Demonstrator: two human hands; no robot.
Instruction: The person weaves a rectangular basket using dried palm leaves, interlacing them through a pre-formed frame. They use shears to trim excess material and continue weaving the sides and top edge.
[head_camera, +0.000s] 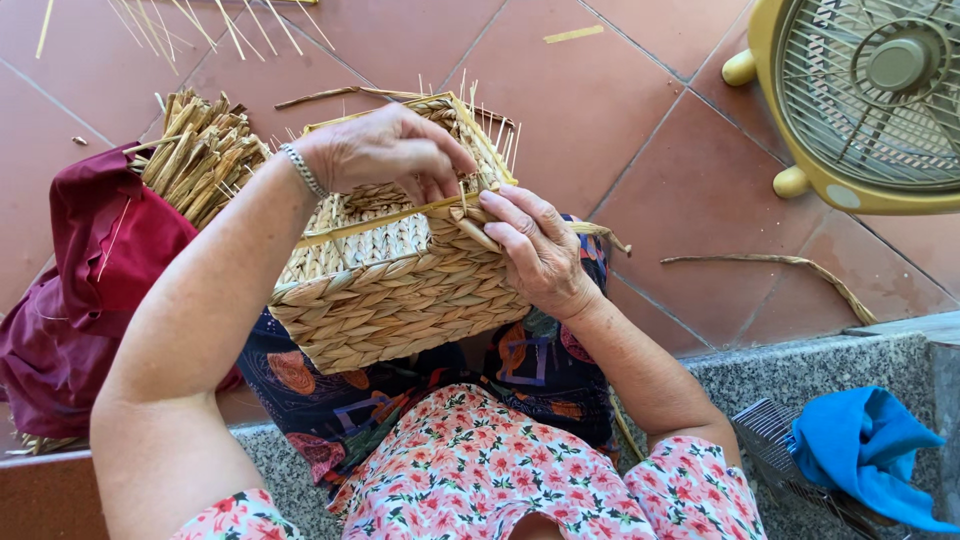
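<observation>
Woven basket (400, 290) tilts, mouth facing away (both hands gripping).

This looks like a home porch used for basket weaving: terracotta floor tiles (690, 190), a granite step (800, 370), a yellow floor fan (860, 100), bundled straw (200, 150) beside scattered stalks.

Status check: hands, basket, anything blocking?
Left hand pinching rim strand, right hand bracing rectangular woven straw basket on lap. Nothing blocking; loose straw bundle beside.
</observation>
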